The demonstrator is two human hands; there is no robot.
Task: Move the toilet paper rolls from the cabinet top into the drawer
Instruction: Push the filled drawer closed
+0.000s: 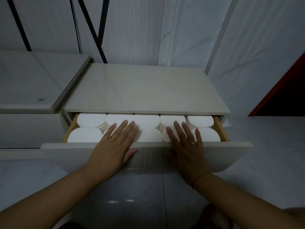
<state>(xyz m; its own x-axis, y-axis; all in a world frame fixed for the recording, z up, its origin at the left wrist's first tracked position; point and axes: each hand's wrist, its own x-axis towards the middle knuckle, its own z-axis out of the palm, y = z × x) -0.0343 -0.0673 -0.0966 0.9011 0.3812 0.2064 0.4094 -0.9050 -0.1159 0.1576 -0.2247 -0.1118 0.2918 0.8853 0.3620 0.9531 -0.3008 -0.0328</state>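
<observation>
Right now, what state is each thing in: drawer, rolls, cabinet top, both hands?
drawer: partly open, filled with rolls
toilet paper rolls: upright in two rows inside the drawer
cabinet top: bare, no rolls on it
left hand: flat, fingers spread over the rolls and the drawer front
right hand: flat, same, holding nothing

Both forearms are bare to the bottom edge of the view, with no sleeve showing. The left hand (113,146) wears a thin gold band (113,138) on the ring finger. The right hand (187,146) wears a similar ring (192,143), and a thin dark cord (200,176), perhaps a string bracelet, circles its wrist. Nails are short and unpainted.
</observation>
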